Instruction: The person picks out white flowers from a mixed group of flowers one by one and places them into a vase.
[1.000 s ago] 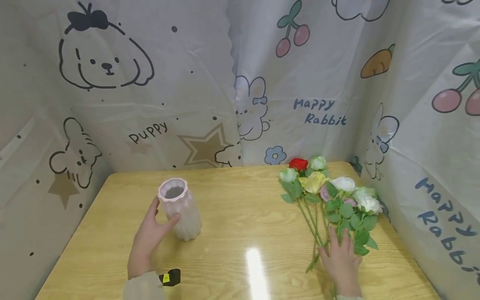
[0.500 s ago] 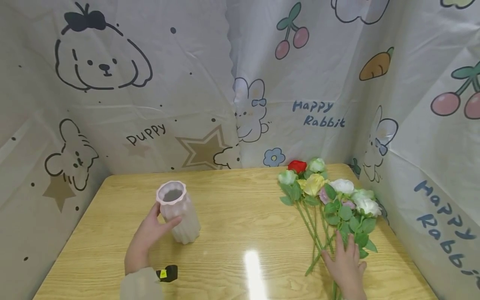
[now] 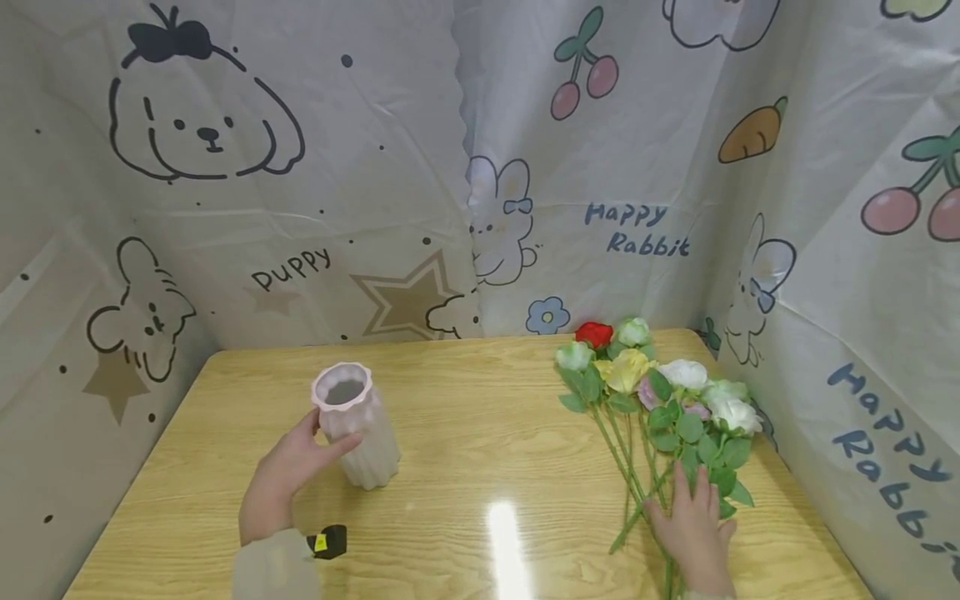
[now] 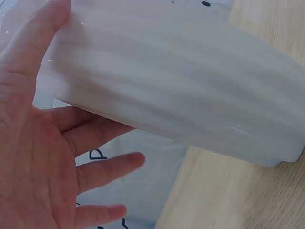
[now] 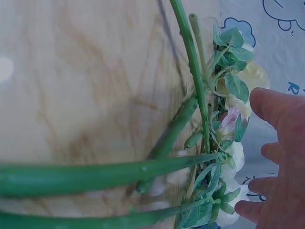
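A pale pinkish-white vase point(image 3: 371, 442) with a scalloped rim stands on the left part of the table, its mouth facing up. My left hand point(image 3: 288, 467) holds it near the neck. In the left wrist view the thumb lies on the near side of the vase point(image 4: 190, 90), two fingers go behind it, and the other two stretch out beside it. Over on the right, a bunch of artificial flowers point(image 3: 626, 369) lies with its green stems toward me. My right hand point(image 3: 693, 529) is over the stems, fingers spread. The right wrist view shows stems point(image 5: 95, 179) in front of the hand point(image 5: 286, 157), outside its grasp.
The flowers include a red rose point(image 3: 595, 334) and white blooms point(image 3: 684, 372) near the table's far right corner. A wooden table point(image 3: 450, 433) carries everything. Printed cloth point(image 3: 360, 167) hangs behind it and at both sides. A small black device point(image 3: 327, 542) sits at my left wrist.
My right hand has shifted slightly to the right over the stems. The left forearm has swung a little leftward while the hand stays at the vase. The view has tipped slightly.
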A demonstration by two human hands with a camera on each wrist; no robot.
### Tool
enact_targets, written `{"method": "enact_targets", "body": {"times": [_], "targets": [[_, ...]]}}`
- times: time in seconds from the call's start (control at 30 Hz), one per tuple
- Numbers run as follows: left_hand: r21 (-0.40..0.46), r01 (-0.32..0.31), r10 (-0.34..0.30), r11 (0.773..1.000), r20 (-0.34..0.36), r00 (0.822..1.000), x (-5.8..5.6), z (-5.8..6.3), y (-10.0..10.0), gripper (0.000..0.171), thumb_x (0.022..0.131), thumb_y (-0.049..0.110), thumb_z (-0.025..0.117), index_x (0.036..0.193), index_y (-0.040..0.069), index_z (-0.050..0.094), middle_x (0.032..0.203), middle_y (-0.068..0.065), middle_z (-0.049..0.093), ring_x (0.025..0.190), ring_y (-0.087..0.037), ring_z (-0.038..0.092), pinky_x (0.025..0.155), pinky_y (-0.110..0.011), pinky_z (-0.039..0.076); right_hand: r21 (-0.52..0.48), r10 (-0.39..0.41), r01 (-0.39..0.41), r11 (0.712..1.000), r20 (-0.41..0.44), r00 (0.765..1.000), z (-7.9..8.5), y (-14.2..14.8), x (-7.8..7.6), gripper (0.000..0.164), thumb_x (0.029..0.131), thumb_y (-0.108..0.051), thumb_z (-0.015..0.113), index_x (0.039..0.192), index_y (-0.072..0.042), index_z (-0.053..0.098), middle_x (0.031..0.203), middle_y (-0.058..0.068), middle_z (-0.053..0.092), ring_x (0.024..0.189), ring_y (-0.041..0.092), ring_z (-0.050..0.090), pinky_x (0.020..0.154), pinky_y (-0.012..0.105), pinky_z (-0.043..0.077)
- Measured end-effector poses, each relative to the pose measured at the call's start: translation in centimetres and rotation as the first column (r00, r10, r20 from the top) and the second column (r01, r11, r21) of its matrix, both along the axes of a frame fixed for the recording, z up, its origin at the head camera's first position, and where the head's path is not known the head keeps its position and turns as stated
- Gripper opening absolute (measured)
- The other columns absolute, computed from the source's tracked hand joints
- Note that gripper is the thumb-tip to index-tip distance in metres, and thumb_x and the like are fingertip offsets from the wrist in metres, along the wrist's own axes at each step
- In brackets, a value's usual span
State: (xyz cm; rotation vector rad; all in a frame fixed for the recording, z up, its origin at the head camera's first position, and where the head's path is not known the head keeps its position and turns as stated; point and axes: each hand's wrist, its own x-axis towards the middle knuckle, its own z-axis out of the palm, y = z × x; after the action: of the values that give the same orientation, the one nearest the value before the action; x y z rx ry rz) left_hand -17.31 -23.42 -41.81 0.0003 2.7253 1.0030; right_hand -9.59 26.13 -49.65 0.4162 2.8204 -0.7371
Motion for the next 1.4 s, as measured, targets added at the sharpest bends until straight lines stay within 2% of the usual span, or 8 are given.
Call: {"method": "enact_targets", "body": {"times": [0.17,0.33,0.47,0.63,0.83,1.13,1.23,1.4], "targets": [[-0.009,-0.008,0.008,1.000,0.010,1.000,0.1,0.1,0.0,0.095,0.075,0.069,0.046,0.143,0.011,0.011,0.145,-0.023,0.027,0.129,-0.047,0.027,0.095,-0.069,0.029,0.056,-0.010,0.012,0.998,-0.025,1.000,0.2,0.6,-0.6,0.086,0.085,-0.054,0.042,0.141,-0.001,0.004,0.142,0.038,-0.004,0.125,0.060,0.001,0.087,0.084,0.004],[0.014,-0.018,0.018,1.000,-0.006,1.000,0.2,0.2,0.1,0.097,0.074,0.068,0.048,0.144,0.013,0.007,0.147,-0.021,0.024,0.130,-0.047,0.025,0.095,-0.070,0.028,0.092,-0.071,0.073,0.993,-0.023,0.997,0.4,1.1,-1.1,0.079,0.086,-0.048,0.043,0.137,0.004,0.014,0.138,0.040,0.013,0.121,0.059,0.019,0.089,0.080,0.018],[0.020,-0.018,0.018,1.000,-0.028,0.999,0.1,0.1,0.2,0.097,0.074,0.067,0.049,0.143,0.013,0.007,0.148,-0.021,0.023,0.130,-0.047,0.023,0.095,-0.071,0.027,0.100,-0.143,0.144,0.985,-0.020,0.990,0.4,1.5,-1.4,0.067,0.087,-0.036,0.043,0.129,0.013,0.024,0.127,0.040,0.033,0.108,0.056,0.039,0.084,0.071,0.036],[0.035,-0.012,0.013,0.999,-0.029,0.999,0.1,0.1,0.1,0.097,0.074,0.068,0.049,0.144,0.016,0.006,0.147,-0.020,0.024,0.131,-0.046,0.024,0.095,-0.071,0.027,0.100,-0.191,0.194,0.976,-0.036,0.981,0.1,1.8,-1.6,0.050,0.086,-0.028,0.043,0.109,0.017,0.041,0.101,0.036,0.049,0.084,0.046,0.053,0.067,0.054,0.050],[0.067,-0.011,0.013,0.998,-0.019,1.000,0.1,0.1,0.2,0.096,0.074,0.066,0.050,0.144,0.017,0.005,0.146,-0.021,0.026,0.130,-0.045,0.026,0.095,-0.070,0.028,0.053,-0.177,0.179,0.982,-0.048,0.983,-0.2,2.0,-1.9,0.031,0.084,-0.024,0.046,0.080,0.006,0.050,0.072,0.019,0.054,0.061,0.025,0.052,0.048,0.039,0.044],[0.054,-0.035,0.035,0.998,-0.002,0.999,0.2,0.0,0.3,0.095,0.074,0.067,0.051,0.143,0.016,0.009,0.145,-0.017,0.030,0.125,-0.042,0.036,0.090,-0.069,0.033,0.043,-0.128,0.128,0.991,0.015,0.992,-0.6,1.3,-2.6,0.027,0.083,-0.021,0.050,0.068,0.000,0.052,0.060,0.010,0.055,0.054,0.021,0.050,0.048,0.040,0.044],[0.064,-0.037,0.038,0.997,-0.005,0.999,0.2,0.0,0.3,0.093,0.074,0.066,0.051,0.142,0.016,0.012,0.144,-0.017,0.030,0.124,-0.041,0.037,0.089,-0.066,0.036,0.075,-0.104,0.105,0.992,-0.028,0.994,-0.7,1.2,-2.8,0.027,0.082,-0.018,0.050,0.066,0.003,0.055,0.059,0.014,0.058,0.054,0.023,0.053,0.049,0.043,0.046],[0.085,-0.036,0.038,0.996,-0.016,0.999,0.1,-0.2,0.3,0.093,0.074,0.065,0.052,0.141,0.014,0.014,0.144,-0.018,0.030,0.123,-0.040,0.038,0.089,-0.062,0.039,0.080,-0.137,0.138,0.987,-0.016,0.990,-0.5,1.2,-3.2,0.030,0.085,-0.019,0.046,0.076,0.008,0.056,0.070,0.025,0.060,0.061,0.033,0.058,0.052,0.046,0.047]]}}
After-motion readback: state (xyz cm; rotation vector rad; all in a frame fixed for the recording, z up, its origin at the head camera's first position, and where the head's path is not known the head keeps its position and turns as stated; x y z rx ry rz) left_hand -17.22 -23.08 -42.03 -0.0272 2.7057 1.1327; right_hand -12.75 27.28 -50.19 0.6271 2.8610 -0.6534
